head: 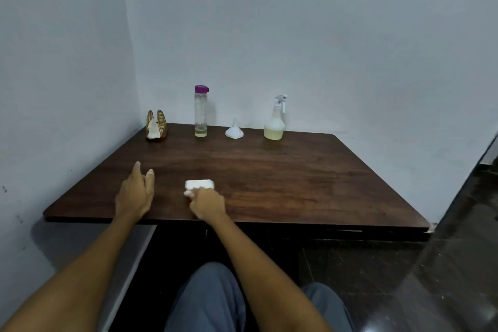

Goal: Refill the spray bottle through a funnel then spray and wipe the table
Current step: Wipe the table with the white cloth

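— Where were the hands?
— Left hand (pixel 136 191) lay flat and relaxed on the worktop (pixel 296 183); just right of it, the right hand (pixel 207 203) pinched a folded tissue (pixel 199 184).
— And behind?
— Holder (pixel 156 125), bottle (pixel 200 112), funnel (pixel 234 131), sprayer (pixel 275 120), well apart from both hands. No label was readable.

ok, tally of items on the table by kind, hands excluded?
Bottles: 2, the purple-capped bottle and the spray bottle
Funnels: 1, the white funnel, spout up
Napkin holders: 1, the napkin holder at the back left
Folded tissues: 1, the tissue gripped by the right hand
Total: 5
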Demonstrator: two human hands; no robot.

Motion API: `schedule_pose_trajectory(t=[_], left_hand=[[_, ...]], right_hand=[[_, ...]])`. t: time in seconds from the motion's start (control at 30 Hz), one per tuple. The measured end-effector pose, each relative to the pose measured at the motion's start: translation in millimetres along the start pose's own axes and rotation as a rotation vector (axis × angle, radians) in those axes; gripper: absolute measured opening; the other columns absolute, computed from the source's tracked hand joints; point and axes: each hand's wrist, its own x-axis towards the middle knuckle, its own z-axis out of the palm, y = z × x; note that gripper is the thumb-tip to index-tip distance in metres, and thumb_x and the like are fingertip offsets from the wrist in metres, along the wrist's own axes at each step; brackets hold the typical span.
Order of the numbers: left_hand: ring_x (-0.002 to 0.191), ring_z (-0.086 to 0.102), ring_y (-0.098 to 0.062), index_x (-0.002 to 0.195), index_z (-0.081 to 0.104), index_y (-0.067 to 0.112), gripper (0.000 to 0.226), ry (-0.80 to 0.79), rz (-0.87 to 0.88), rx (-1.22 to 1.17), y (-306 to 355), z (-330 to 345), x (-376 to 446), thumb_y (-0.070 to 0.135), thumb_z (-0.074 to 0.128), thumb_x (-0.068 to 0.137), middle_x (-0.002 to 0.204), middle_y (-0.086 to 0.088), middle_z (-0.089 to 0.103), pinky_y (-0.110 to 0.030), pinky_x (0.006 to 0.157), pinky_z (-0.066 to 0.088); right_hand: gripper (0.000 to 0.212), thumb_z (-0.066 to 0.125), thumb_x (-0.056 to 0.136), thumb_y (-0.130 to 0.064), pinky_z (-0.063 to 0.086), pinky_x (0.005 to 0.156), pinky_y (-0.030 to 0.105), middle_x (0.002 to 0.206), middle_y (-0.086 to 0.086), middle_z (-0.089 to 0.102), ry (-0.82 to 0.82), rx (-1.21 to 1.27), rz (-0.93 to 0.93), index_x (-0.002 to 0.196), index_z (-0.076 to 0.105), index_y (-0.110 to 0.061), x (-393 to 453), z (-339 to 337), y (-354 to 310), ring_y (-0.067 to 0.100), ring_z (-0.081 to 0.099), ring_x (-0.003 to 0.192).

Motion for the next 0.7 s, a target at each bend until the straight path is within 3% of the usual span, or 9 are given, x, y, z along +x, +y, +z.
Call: schedule_pose_trajectory(t=[0.13, 0.33, 0.57, 0.7], left_hand=[[0.129, 0.046, -0.039, 0.150, 0.025, 0.004, 0.057, -0.057, 0.077, -0.016, 23.9, 20.3, -18.6, 0.036, 0.027, 0.103, 0.143, -0.020, 0.046, -0.049, 0.102, 0.038], [0.130, 0.046, -0.036, 0.149, 0.028, 0.006, 0.055, -0.112, 0.136, -0.073, 55.2, 42.2, -38.1, 0.035, 0.027, 0.103, 0.144, -0.017, 0.046, -0.048, 0.101, 0.040], [0.126, 0.048, -0.036, 0.148, 0.029, 0.006, 0.055, -0.149, 0.206, -0.141, 86.3, 61.2, -49.2, 0.036, 0.028, 0.102, 0.138, -0.017, 0.051, -0.049, 0.096, 0.042], [0.124, 0.050, -0.035, 0.147, 0.031, 0.008, 0.053, -0.208, 0.293, -0.236, 125.9, 72.3, -54.8, 0.035, 0.030, 0.102, 0.136, -0.016, 0.054, -0.046, 0.095, 0.043]], right_hand=[[0.037, 0.040, 0.096, -0.025, 0.041, 0.101, 0.035, 0.136, 0.007, 0.054, 0.106, -0.074, 0.193, 0.130, 0.055, -0.027, -21.4, -44.0, 83.0, 0.027, 0.051, 0.125], [0.034, 0.042, 0.096, -0.026, 0.045, 0.095, 0.036, 0.126, 0.011, 0.061, 0.297, -0.124, 0.551, 0.125, 0.058, -0.015, -80.5, -111.2, 190.7, 0.030, 0.057, 0.117], [0.028, 0.047, 0.090, -0.022, 0.047, 0.091, 0.034, 0.113, 0.010, 0.066, 0.328, -0.118, 0.608, 0.108, 0.065, -0.010, -85.6, -97.5, 159.3, 0.029, 0.058, 0.112], [0.030, 0.054, 0.089, -0.028, 0.046, 0.094, 0.030, 0.119, 0.008, 0.066, 0.298, -0.039, 0.563, 0.114, 0.068, -0.019, -73.8, -81.1, 129.9, 0.027, 0.058, 0.116]])
